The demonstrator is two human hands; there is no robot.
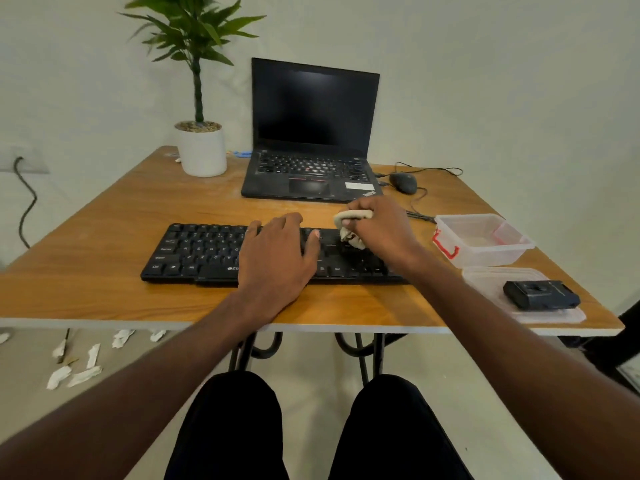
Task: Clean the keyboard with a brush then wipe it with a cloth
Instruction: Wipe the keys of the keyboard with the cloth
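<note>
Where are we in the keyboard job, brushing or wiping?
Wiping, it seems. The right hand grips a bunched cloth against the right half of the keyboard; the left hand rests flat on its middle. No brush is in view, so brushing looks done, though unconfirmed. The left half appears still to be wiped.

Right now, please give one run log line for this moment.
stage: cloth wipe | left hand: flat on keyboard | right hand: grips cloth on right-side keys | brush: not seen
</note>
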